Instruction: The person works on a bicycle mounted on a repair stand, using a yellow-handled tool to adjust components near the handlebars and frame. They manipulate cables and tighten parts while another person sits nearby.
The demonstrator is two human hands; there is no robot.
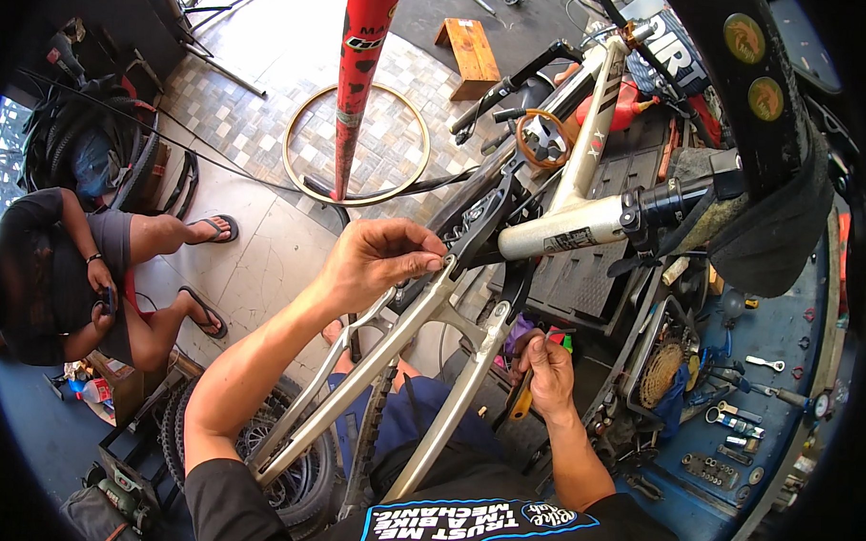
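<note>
A silver bicycle frame (576, 228) hangs in a black work-stand clamp (678, 205). Its silver rear stays (362, 402) stretch toward me, over my lap. At the upper end of the left stay, my left hand (381, 262) pinches thumb and forefinger together at the pivot joint; anything between the fingertips is too small to make out. Beyond the right stay, my right hand (550, 372) is closed around a thin dark tool that looks like a hex key (557, 332). A yellow-orange handled object (521, 403) shows just below that hand, partly hidden.
A red post (363, 87) rises ahead, beside a bare rim (294, 161) on the tiles. On the right, a blue bench (704, 442) carries sockets and wrenches. A person (71, 267) sits at left holding a phone-like device. Tyred wheels (302, 466) lie at lower left.
</note>
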